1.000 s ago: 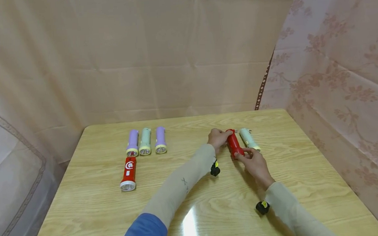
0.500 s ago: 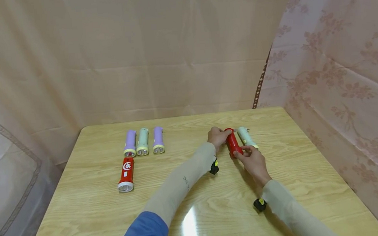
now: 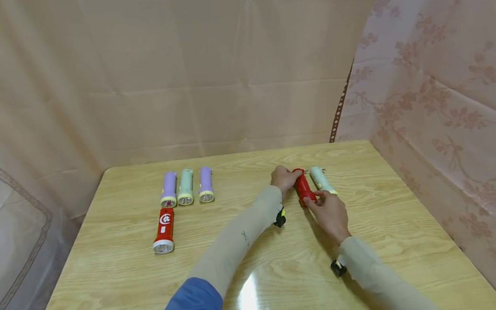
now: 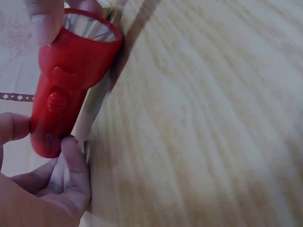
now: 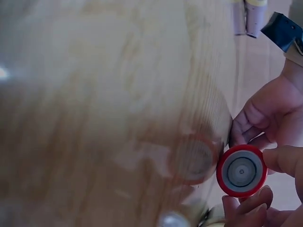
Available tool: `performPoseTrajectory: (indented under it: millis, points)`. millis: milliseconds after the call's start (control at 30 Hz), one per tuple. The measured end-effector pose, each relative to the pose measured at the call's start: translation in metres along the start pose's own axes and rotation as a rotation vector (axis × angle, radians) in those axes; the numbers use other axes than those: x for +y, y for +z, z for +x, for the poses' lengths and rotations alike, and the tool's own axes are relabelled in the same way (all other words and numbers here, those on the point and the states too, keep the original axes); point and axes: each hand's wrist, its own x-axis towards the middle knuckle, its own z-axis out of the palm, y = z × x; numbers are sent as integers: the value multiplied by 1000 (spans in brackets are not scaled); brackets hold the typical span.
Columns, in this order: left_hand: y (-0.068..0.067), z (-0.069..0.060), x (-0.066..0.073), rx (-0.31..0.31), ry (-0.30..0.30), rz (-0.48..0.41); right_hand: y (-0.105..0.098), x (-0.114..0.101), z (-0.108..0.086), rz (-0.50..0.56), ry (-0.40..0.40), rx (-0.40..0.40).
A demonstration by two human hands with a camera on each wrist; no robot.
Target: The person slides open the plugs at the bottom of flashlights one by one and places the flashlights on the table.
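Both hands pinch one red flashlight at the right part of the table. My left hand grips its far tail end between thumb and fingers. Around the near lens end are the thumb and fingers of my right hand. In the left wrist view the red flashlight shows its switch and lens rim, close to the table surface. The right wrist view looks straight at the round lens. Just right of it lies a mint green flashlight, partly behind my right fingers.
At the left of the wooden table lie a purple flashlight, a mint one and another purple one, side by side. A red flashlight with a white rim lies in front of the leftmost. Curtains stand behind the table.
The whole head view has shifted slightly, moving table and objects a little left in it. Both hands keep their hold on the red flashlight, which stays beside the mint one.
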Motion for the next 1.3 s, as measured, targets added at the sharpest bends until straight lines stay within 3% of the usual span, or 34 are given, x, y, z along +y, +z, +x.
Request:
performPoseTrajectory:
  millis: [233,367,733,1033,1300]
  points:
    - [-7,8,2,-79,3,67,1,-3,3,-52,-52,5]
    - [-10,10,1,-123,5,97,2,-4,6,-65,-42,-4]
    - [-11,12,-1,-135,23,148,0,-3,15,-84,-18,-31]
    - [-20,0,-3,-195,43,144,-4,2,17,-73,-23,-47]
    - [-47,-16,-7,-271,120,183,-2,4,17,-26,-68,-24]
